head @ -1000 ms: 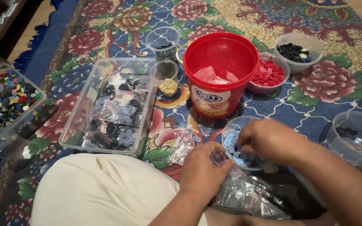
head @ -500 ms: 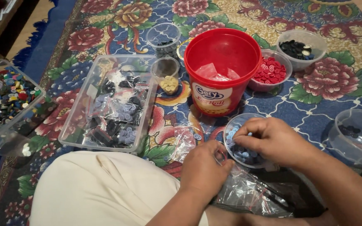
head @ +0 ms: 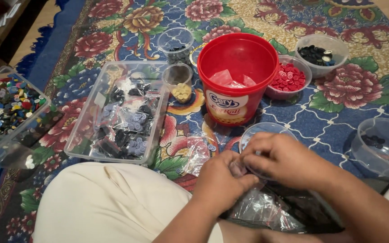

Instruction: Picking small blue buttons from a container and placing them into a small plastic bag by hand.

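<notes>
Head view: thin, crinkled clear plastic bag (head: 266, 209) on the lap, pinched at its mouth by left hand (head: 221, 182) and right hand (head: 284, 157), fingers curled shut over it. Just behind, round clear bowl (head: 260, 130); beyond, glossy red bucket (head: 237, 78). Since earlier, hands drawn closer together, covering more of the bowl.

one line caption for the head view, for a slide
Both hands, left hand and right hand, meet over a clear round tub beside a red bucket on a floral rug.
</notes>
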